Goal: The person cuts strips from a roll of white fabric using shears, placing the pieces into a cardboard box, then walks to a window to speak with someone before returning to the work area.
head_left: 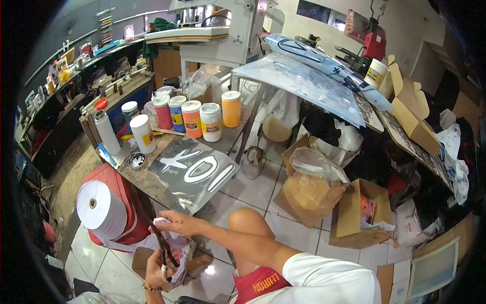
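Faced a crowded workshop with a white tiled floor (244, 190) and a worn counter (161, 144). Saw on that counter a cluster of paint jars (211, 121), a small dish (136, 160) and a clear sheet (202, 169) bearing large white letters. Had a red cooler (112, 176) near the counter, with a fat white roll (104, 218) at its front and a loose white length below, trailing toward the hands.

Held the right arm stretched leftward from a white sleeve (329, 281), only slightly bent, passing in front of a bare knee (251, 223) and above red shorts (260, 283). Angled that forearm up toward the counter, roughly in line with the wrist. Pinched a small white piece (161, 220) in the fingers of the right hand (177, 224), close beside the far end of the scissors (162, 240).

Held the left hand (156, 268) lower, near the bottom edge of the view, with a bracelet (152, 289) around the wrist. Curled the left fingers around the handles of the scissors, between both hands, with the dark blades pointing up toward the right one. Could not tell the gap between those blades. Had an open cardboard box (140, 263) just below, partly hidden by the left hand.
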`<move>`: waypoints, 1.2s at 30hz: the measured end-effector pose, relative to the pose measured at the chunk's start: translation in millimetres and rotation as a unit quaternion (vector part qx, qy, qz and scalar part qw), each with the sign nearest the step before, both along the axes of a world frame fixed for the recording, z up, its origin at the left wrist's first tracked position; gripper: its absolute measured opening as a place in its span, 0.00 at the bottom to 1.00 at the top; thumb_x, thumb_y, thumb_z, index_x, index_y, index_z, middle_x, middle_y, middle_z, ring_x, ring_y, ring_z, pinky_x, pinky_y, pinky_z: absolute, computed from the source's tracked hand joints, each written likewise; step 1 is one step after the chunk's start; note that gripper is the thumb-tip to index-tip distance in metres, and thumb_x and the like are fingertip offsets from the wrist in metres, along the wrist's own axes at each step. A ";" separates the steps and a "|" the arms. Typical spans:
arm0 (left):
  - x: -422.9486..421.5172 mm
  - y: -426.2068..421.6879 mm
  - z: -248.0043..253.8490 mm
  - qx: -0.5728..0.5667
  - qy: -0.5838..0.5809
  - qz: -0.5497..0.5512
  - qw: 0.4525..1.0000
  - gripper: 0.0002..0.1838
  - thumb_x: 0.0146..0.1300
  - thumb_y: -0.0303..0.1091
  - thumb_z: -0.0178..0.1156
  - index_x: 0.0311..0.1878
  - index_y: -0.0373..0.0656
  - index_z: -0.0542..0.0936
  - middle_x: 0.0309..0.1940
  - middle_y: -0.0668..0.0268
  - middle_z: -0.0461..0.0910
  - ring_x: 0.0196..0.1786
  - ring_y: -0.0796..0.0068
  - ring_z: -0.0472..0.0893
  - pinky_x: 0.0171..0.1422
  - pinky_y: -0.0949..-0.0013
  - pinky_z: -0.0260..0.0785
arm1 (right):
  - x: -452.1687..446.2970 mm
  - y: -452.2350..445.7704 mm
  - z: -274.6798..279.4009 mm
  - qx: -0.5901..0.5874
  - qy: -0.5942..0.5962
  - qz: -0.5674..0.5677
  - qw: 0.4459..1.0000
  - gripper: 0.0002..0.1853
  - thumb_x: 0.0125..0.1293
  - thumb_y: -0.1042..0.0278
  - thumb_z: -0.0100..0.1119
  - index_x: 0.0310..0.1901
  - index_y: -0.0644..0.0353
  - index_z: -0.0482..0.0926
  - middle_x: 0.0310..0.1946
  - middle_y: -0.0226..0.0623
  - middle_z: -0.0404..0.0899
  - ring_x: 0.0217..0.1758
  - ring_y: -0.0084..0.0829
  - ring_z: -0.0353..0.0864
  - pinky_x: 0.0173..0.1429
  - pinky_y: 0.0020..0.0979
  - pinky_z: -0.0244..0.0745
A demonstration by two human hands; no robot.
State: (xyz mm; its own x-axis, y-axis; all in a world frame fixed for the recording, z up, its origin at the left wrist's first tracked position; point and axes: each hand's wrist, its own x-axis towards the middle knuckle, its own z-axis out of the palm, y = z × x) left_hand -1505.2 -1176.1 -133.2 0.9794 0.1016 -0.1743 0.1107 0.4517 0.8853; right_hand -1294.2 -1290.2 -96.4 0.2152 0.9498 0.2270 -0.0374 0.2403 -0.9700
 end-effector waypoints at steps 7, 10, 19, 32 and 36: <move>0.8 -8.6 17.7 0.066 0.019 0.011 0.998 0.35 0.45 0.23 0.72 0.59 0.36 0.68 0.47 0.48 0.83 0.44 0.61 0.86 0.47 0.65 0.80 | 3.0 -3.9 2.6 0.048 -0.011 0.009 0.999 0.19 0.77 0.53 0.49 0.49 0.63 0.77 0.44 0.36 0.81 0.45 0.26 0.77 0.52 0.30 0.71; -0.3 -7.1 -6.3 0.054 -0.011 0.069 0.996 0.36 0.45 0.25 0.73 0.59 0.36 0.69 0.46 0.47 0.83 0.43 0.63 0.86 0.44 0.66 0.79 | 0.0 2.4 -10.2 0.019 -0.189 0.004 0.982 0.20 0.77 0.52 0.48 0.49 0.63 0.78 0.41 0.40 0.80 0.46 0.32 0.79 0.53 0.34 0.71; -16.8 19.6 67.4 0.216 0.068 0.188 0.956 0.34 0.50 0.28 0.77 0.59 0.34 0.72 0.32 0.65 0.82 0.31 0.78 0.81 0.33 0.76 0.73 | -31.2 18.5 -49.3 -0.016 -0.267 -0.004 0.964 0.20 0.68 0.55 0.61 0.50 0.64 0.80 0.48 0.48 0.81 0.53 0.45 0.80 0.58 0.40 0.73; -22.3 211.5 135.1 0.627 0.237 0.303 0.677 0.29 0.34 0.35 0.82 0.39 0.36 0.78 0.26 0.58 0.82 0.28 0.71 0.80 0.34 0.67 0.74 | -72.8 130.4 -149.6 -0.137 -0.396 0.017 0.908 0.27 0.49 0.57 0.75 0.48 0.63 0.77 0.47 0.54 0.76 0.50 0.56 0.77 0.55 0.48 0.72; 26.2 258.2 103.3 0.709 0.350 0.202 0.579 0.31 0.31 0.30 0.73 0.47 0.40 0.81 0.40 0.53 0.85 0.44 0.54 0.85 0.48 0.59 0.77 | -67.5 126.0 -181.5 -0.129 -0.338 -0.063 0.930 0.23 0.56 0.60 0.69 0.51 0.61 0.77 0.48 0.50 0.79 0.52 0.49 0.79 0.58 0.45 0.73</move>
